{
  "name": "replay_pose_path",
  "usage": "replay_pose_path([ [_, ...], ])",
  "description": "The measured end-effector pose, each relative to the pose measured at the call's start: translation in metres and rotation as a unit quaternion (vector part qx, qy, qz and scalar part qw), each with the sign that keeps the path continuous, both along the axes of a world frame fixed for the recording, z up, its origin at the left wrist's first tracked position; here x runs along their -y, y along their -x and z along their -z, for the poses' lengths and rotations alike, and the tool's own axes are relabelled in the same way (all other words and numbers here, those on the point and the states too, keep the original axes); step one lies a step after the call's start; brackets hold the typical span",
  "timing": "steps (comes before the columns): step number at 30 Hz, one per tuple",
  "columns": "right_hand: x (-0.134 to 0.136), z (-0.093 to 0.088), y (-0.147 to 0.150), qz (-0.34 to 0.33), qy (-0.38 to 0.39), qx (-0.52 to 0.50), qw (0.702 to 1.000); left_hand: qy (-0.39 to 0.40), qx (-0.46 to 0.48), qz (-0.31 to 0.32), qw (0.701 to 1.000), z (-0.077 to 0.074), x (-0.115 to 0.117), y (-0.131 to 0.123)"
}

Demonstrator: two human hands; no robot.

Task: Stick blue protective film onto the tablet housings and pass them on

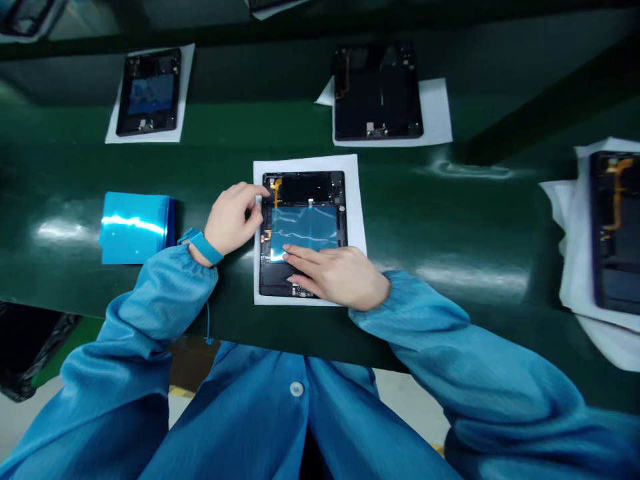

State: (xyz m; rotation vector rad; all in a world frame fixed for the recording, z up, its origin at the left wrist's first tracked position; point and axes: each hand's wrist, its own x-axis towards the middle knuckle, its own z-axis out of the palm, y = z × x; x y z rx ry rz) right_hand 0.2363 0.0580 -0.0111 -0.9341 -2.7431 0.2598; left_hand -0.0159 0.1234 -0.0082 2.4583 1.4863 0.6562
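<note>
An opened tablet lies on a white sheet, its inner parts showing. A clear blue film covers the middle of it, with wrinkles and bright reflections. My right hand rests flat over the film's lower right part, fingers stretched to the left and slightly apart. At the tablet's upper left edge is my left hand, its index finger and thumb curved with their tips apart. The index fingertip touches the tablet's frame; the other left fingers are partly hidden. A blue band is round my left wrist.
On the green bench, a stack of blue film sheets lies to the left. Further back are a tablet with blue film and another opened tablet, both on white sheets. One more tablet sits at the right edge.
</note>
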Motion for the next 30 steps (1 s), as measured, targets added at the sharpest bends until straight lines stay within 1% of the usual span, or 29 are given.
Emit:
replay_pose_path([
  [1,-0.004,-0.001,0.006,-0.013,-0.008,0.039,0.999,-0.009,0.023,-0.029,0.999,0.003,-0.003,0.006],
  [3,-0.017,-0.003,0.016,-0.01,-0.013,0.083,0.996,-0.019,0.049,-0.061,0.997,0.011,-0.006,0.011],
  [5,-0.033,-0.005,0.024,0.022,-0.009,0.102,0.994,-0.018,0.05,-0.065,0.996,0.017,-0.007,0.011],
  [7,-0.044,-0.006,0.029,0.056,-0.001,0.109,0.992,-0.014,0.038,-0.058,0.998,0.02,-0.007,0.01],
  [9,-0.043,-0.006,0.031,0.074,0.0,0.109,0.991,-0.008,0.029,-0.055,0.998,0.023,-0.006,0.01],
  [12,-0.027,-0.004,0.027,0.053,-0.011,0.1,0.994,0.006,0.014,-0.059,0.998,0.024,-0.006,0.011],
  [14,-0.017,-0.002,0.024,0.041,-0.013,0.099,0.994,0.019,-0.01,-0.073,0.997,0.02,-0.007,0.008],
  [15,-0.014,-0.001,0.022,0.056,-0.012,0.1,0.993,0.028,-0.027,-0.081,0.996,0.017,-0.008,0.006],
  [18,-0.013,0.0,0.019,0.156,-0.007,0.098,0.983,0.058,-0.083,-0.099,0.99,0.003,-0.012,-0.007],
  [19,-0.013,0.0,0.019,0.177,-0.005,0.097,0.979,0.067,-0.097,-0.099,0.988,-0.003,-0.015,-0.012],
  [20,-0.012,0.0,0.019,0.18,-0.002,0.097,0.979,0.072,-0.108,-0.098,0.987,-0.008,-0.018,-0.018],
  [21,-0.009,-0.001,0.019,0.164,0.002,0.095,0.982,0.072,-0.115,-0.097,0.986,-0.012,-0.021,-0.024],
  [23,-0.001,-0.002,0.019,0.101,0.015,0.086,0.991,0.059,-0.118,-0.098,0.986,-0.014,-0.03,-0.037],
  [24,0.003,-0.002,0.017,0.076,0.021,0.079,0.994,0.049,-0.114,-0.098,0.987,-0.013,-0.035,-0.044],
  [25,0.006,-0.003,0.015,0.069,0.023,0.072,0.995,0.04,-0.107,-0.098,0.989,-0.01,-0.041,-0.05],
  [26,0.007,-0.003,0.012,0.085,0.021,0.066,0.994,0.032,-0.098,-0.096,0.99,-0.006,-0.047,-0.056],
  [29,-0.001,-0.001,0.001,0.2,0.0,0.07,0.977,0.026,-0.078,-0.091,0.992,0.01,-0.063,-0.069],
  [30,-0.005,0.0,-0.003,0.226,-0.003,0.077,0.971,0.024,-0.078,-0.089,0.993,0.015,-0.067,-0.071],
])
